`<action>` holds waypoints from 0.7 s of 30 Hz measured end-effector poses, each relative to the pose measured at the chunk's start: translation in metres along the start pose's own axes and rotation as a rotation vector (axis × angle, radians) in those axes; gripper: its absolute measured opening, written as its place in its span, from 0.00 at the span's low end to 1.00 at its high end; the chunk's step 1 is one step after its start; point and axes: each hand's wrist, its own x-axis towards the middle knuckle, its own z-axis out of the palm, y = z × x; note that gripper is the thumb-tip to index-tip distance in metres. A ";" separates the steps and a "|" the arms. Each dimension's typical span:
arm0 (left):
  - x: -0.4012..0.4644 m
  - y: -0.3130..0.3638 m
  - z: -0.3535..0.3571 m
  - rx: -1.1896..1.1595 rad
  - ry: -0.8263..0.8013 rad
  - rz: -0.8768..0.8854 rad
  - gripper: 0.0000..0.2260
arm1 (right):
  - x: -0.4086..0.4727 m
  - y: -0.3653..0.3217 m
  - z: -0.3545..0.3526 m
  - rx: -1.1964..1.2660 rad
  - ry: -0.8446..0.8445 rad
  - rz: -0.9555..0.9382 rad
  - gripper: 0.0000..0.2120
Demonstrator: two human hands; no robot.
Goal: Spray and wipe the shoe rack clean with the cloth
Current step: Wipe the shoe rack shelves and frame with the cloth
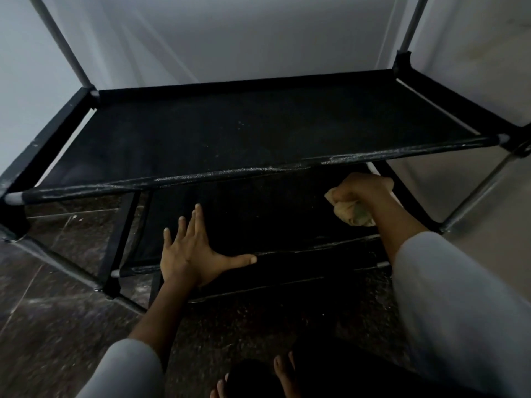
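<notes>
The shoe rack [247,130] is a black fabric-shelved frame with grey metal poles, standing against a pale wall. I see an upper shelf across the middle and a lower shelf [258,216] beneath it. My left hand [189,251] lies flat with fingers spread on the lower shelf's front left part, thumb along its front bar. My right hand [362,191] grips a bunched tan cloth [352,212] on the right side of the lower shelf, just under the upper shelf's front bar. No spray bottle is in view.
Dark speckled floor tiles [63,320] surround the rack. Bare toes [283,369] show at the bottom middle. Grey upright poles [61,41] rise at the rack's back corners. A pale wall stands behind and to the right.
</notes>
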 end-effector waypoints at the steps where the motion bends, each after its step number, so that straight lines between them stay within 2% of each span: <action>1: 0.000 0.000 0.000 -0.001 0.000 -0.001 0.68 | 0.000 -0.008 0.001 0.036 0.005 -0.021 0.12; 3: 0.000 -0.001 0.000 -0.003 0.003 0.002 0.68 | 0.001 -0.029 0.009 0.109 0.061 -0.079 0.15; 5: 0.001 -0.002 0.002 -0.003 0.025 0.014 0.68 | -0.005 -0.058 0.019 0.077 0.199 -0.166 0.18; 8: 0.004 -0.004 0.005 0.008 0.030 0.022 0.69 | -0.027 -0.110 0.040 0.020 0.352 -0.425 0.14; 11: 0.009 -0.007 0.007 0.031 0.018 0.038 0.70 | -0.063 -0.149 0.068 -0.036 0.377 -0.695 0.15; 13: 0.011 -0.008 0.007 0.071 0.007 0.076 0.67 | -0.076 -0.163 0.084 -0.086 0.387 -0.781 0.13; 15: 0.009 -0.010 0.008 0.056 0.025 0.093 0.65 | -0.075 -0.161 0.090 0.001 0.355 -0.727 0.14; 17: 0.007 -0.010 0.008 0.012 0.052 0.086 0.68 | -0.063 -0.150 0.086 0.147 0.315 -0.592 0.18; 21: 0.008 -0.014 0.009 -0.030 0.069 0.071 0.70 | -0.028 -0.116 0.070 0.123 0.433 -0.340 0.14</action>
